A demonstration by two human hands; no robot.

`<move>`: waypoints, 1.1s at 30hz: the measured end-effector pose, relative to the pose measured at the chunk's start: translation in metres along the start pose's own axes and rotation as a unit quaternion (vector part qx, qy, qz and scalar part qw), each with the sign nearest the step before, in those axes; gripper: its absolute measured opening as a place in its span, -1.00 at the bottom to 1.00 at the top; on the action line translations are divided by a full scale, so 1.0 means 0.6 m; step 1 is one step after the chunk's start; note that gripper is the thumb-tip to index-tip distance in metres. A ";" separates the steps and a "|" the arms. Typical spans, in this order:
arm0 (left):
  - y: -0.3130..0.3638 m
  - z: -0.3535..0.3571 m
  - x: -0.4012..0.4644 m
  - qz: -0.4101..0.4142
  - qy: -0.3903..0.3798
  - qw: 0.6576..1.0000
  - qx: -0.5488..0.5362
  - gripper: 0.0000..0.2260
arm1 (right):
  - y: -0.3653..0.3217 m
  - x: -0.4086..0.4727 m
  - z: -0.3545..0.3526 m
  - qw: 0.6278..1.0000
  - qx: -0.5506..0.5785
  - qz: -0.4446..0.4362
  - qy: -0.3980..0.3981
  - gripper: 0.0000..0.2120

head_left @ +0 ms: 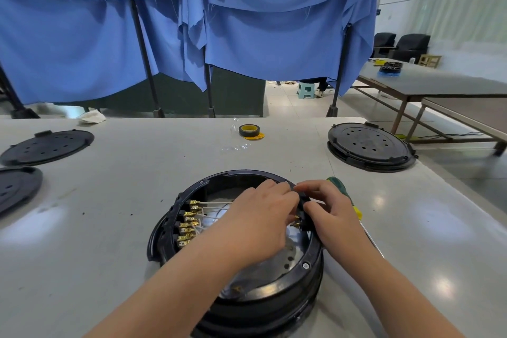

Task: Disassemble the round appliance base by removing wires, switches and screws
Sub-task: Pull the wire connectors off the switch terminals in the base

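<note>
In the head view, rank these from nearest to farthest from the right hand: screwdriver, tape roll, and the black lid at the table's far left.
Measured from the right hand:
1. Screwdriver, lying just behind and right of the hand.
2. Tape roll, farther back, near the table's middle.
3. Black lid, at the far left, across the table.

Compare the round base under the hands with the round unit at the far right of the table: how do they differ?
The round base is open on top, with brass terminals and white wires showing; the far-right unit is closed by a perforated lid. Both hands, left hand and right hand, work at the base's right rim; nothing touches the far-right unit. The base is nearest the camera; the unit lies by the far edge. Both are black and round.
</note>
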State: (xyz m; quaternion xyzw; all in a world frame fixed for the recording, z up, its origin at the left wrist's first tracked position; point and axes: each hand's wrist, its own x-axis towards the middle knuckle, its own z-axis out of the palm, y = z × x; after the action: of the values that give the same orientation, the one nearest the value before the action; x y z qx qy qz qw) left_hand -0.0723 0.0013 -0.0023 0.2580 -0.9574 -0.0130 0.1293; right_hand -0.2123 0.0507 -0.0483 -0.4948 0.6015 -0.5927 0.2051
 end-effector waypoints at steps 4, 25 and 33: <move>0.003 -0.003 0.001 -0.017 -0.018 0.999 -0.023 -0.95 | 0.001 0.000 -0.001 1.000 -0.002 -0.003 -0.004 -0.63; 0.000 0.000 0.000 -0.041 -0.029 0.998 -0.048 -0.89 | 0.005 0.002 -0.003 1.000 0.007 -0.009 -0.010 -0.64; 0.002 0.004 0.002 0.012 -0.026 0.998 0.053 -0.79 | 0.004 0.002 -0.004 1.000 0.014 -0.017 -0.013 -0.59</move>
State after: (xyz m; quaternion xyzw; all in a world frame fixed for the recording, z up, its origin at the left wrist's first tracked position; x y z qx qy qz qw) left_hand -0.0742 0.0018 -0.0043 0.2527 -0.9627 0.0329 0.0907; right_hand -0.2157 0.0505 -0.0496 -0.5099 0.5820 -0.5979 0.2092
